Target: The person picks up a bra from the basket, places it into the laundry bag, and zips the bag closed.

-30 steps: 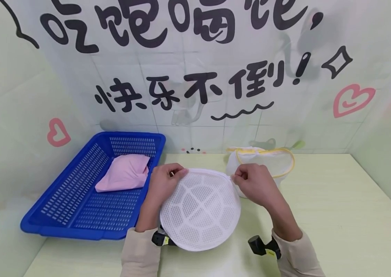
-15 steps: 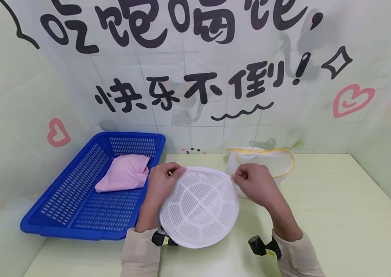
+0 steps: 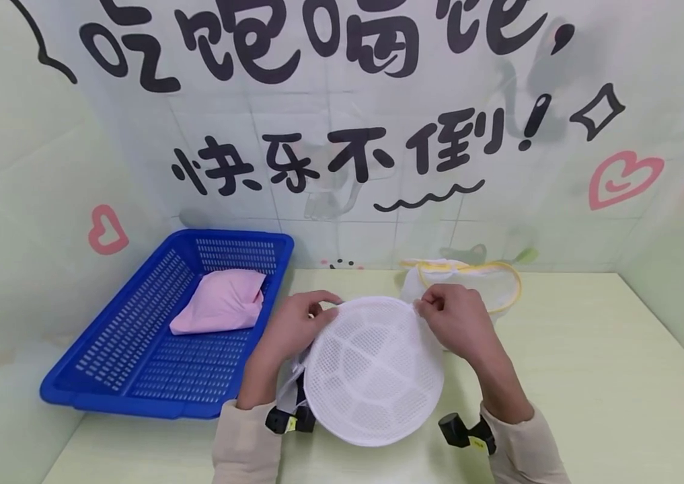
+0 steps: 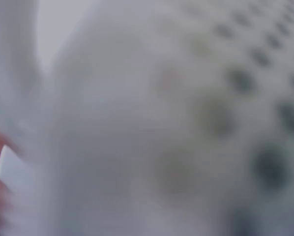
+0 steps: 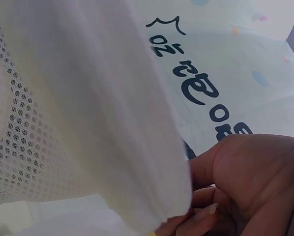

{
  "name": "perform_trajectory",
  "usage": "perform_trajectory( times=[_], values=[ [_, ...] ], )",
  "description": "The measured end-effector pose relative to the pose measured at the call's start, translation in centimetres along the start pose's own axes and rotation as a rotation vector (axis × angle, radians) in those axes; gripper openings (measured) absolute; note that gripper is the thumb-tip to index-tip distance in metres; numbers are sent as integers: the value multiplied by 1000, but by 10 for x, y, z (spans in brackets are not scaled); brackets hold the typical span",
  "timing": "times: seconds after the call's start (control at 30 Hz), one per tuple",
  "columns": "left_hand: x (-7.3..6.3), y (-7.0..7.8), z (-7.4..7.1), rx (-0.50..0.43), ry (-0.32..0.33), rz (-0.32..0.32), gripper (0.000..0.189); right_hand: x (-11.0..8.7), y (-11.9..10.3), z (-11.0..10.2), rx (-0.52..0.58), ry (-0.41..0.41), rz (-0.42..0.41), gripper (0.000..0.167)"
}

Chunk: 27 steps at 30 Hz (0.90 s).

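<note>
A round white mesh laundry bag (image 3: 372, 376) hangs tilted in front of me, its flat round face toward the head camera. My left hand (image 3: 296, 323) holds its upper left rim, thumb on the front and index finger along the edge. On the upper right, my right hand (image 3: 455, 321) pinches the rim between thumb and curled fingers. Close up, the right wrist view shows the bag's white edge (image 5: 112, 113) at the fingers of that hand (image 5: 255, 182). Blurred mesh (image 4: 225, 118) fills most of the left wrist view, hiding the left fingertips' grip.
Left of the hands stands a blue perforated basket (image 3: 166, 409) with a folded pink cloth (image 3: 220, 302) inside. Behind the right hand sits another white mesh bag (image 3: 502, 286) with yellow trim. A printed sheet (image 3: 329, 101) covers the back wall above the pale table (image 3: 590, 376).
The white mesh bag has shifted right and slightly down, turning a little. My left index finger has lifted away from the thumb. A pale strip now shows beside the left wrist.
</note>
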<state>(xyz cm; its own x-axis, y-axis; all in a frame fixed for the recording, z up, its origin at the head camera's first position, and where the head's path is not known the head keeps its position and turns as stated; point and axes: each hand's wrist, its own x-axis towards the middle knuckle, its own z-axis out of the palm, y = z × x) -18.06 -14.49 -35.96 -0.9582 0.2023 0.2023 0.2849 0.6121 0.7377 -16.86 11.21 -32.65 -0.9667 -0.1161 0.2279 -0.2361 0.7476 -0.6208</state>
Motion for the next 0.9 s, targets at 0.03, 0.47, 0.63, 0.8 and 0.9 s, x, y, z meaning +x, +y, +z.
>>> perform_trajectory(
  times=[0.03, 0.47, 0.63, 0.8, 0.9],
  values=[
    [0, 0, 0, 5, -27, 17, 18, 0, 0, 0, 2, 1, 2, 20],
    [5, 2, 13, 82, 68, 177, 11, 0, 0, 1, 7, -9, -4, 20],
    [6, 6, 18, 68, 113, 174, 13, 1, 0, 1, 14, -8, -17, 18],
    [5, 10, 20, 57, 105, 144, 9, 1, -1, 0, 18, -6, -27, 17],
    [5, 11, 22, 81, 92, 155, 12, 0, 0, 0, 14, -10, -33, 17]
  ],
)
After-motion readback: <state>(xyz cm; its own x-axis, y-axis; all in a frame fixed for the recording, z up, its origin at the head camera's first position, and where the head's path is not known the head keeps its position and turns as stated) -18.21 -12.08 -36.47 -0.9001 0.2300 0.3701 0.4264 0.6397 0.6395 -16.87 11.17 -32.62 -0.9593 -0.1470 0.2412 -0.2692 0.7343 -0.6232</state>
